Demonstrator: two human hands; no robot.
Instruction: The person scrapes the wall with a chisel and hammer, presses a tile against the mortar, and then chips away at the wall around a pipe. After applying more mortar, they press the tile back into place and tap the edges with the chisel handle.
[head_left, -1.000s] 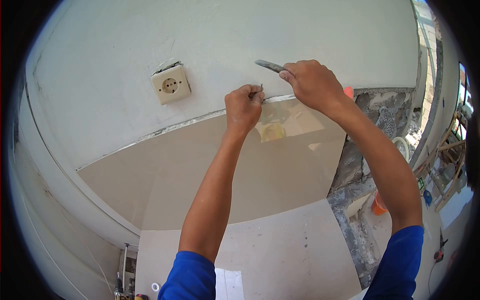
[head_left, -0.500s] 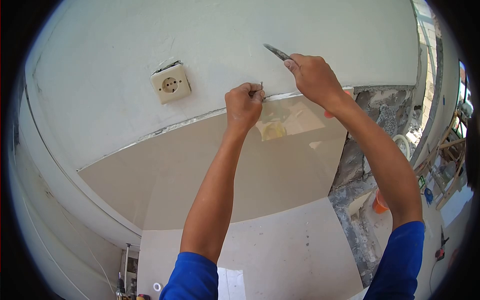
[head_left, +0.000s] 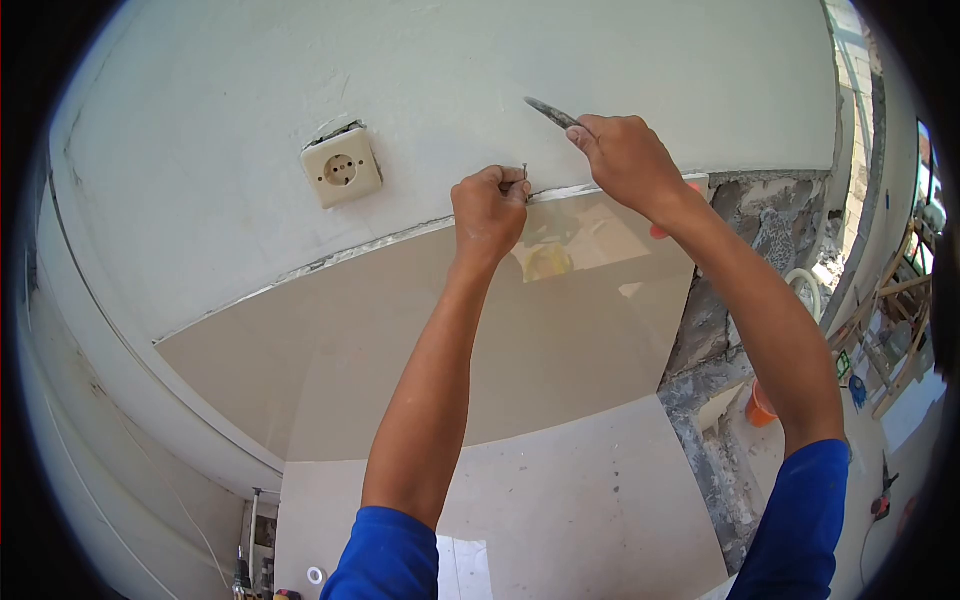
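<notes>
Tool (head_left: 548, 112) gripped tight in right hand (head_left: 625, 160) has dipped slightly toward the nail (head_left: 524, 171); left hand (head_left: 488, 212) keeps pinching it at the tile (head_left: 400, 330) top edge, unmoved.

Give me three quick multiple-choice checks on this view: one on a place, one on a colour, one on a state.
1. Where is the wall socket from the left hand?
A. up and to the left, in the plaster
B. low down, near the floor
C. at the far right edge

2. What colour are the sleeves?
A. red
B. blue
C. white

3. What is the left hand doing?
A. lying flat and open
B. pinching a nail at the top edge of the wall tile
C. hanging empty

Answers:
1 A, since the wall socket sits in the plaster up and left of the fist.
2 B, since both upper arms show blue cloth.
3 B, since the fingers close on the nail at the tile's edge, with the right hand holding a metal tool close by.
</notes>
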